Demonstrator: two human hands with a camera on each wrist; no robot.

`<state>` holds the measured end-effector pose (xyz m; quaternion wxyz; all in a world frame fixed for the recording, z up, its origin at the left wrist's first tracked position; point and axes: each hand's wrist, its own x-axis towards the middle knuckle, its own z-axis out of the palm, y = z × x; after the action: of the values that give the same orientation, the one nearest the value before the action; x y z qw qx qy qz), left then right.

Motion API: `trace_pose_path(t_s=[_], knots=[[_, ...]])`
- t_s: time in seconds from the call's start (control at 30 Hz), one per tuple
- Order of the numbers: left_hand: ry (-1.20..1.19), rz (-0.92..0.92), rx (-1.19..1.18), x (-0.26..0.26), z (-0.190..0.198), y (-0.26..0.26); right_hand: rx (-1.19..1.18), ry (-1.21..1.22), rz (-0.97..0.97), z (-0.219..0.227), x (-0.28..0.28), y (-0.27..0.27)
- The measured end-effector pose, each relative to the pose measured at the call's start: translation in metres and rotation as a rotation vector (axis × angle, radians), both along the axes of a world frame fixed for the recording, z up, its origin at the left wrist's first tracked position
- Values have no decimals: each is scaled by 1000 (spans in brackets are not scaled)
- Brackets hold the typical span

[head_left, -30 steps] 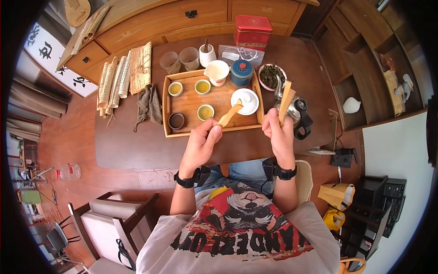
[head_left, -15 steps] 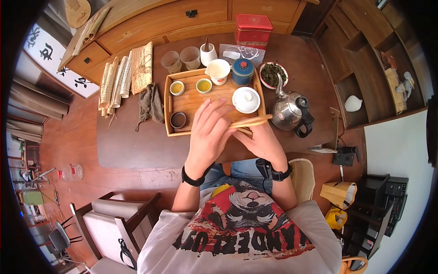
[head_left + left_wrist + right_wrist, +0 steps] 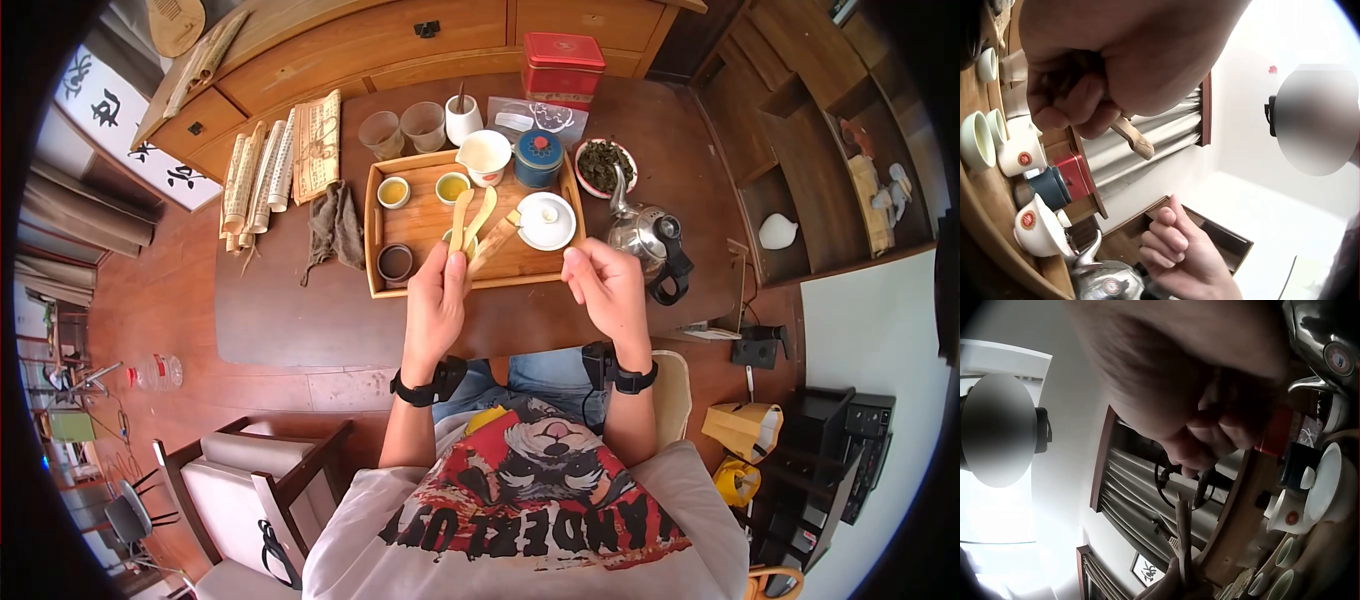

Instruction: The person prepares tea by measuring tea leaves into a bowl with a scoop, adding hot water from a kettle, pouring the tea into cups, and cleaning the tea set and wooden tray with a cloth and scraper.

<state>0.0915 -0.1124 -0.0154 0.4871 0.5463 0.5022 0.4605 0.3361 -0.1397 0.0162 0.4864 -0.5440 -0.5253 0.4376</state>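
In the head view, my left hand [image 3: 437,310] grips light wooden utensils [image 3: 498,236] that fan upward over the tray [image 3: 375,262]. In the left wrist view, one wooden end [image 3: 1138,145] sticks out below the curled fingers. Opposite, my right hand [image 3: 612,292] is raised near the tray's right corner, fingers curled and thumb against them, with nothing visible in it. The white lidded bowl [image 3: 546,222] stands on the tray between and beyond the hands. A cup behind the utensils is mostly hidden.
Two tea-filled cups [image 3: 394,192], a dark cup [image 3: 395,263], a white pitcher [image 3: 484,157] and a blue tin [image 3: 538,158] stand on the tray. To its right are a steel kettle [image 3: 640,236] and a bowl of leaves [image 3: 606,168]; a grey cloth [image 3: 334,228] lies left.
From a second ago, the wooden piece in my right hand is gone, and my left hand holds more pieces. The hands came together over the tray's front, then parted.
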Motion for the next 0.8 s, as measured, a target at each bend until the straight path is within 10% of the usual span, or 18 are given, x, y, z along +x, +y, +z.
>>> trace_pose_path(t_s=[0.8], knots=[[280,-254,174,14,19,-15,129,219,20,8,-37,12]])
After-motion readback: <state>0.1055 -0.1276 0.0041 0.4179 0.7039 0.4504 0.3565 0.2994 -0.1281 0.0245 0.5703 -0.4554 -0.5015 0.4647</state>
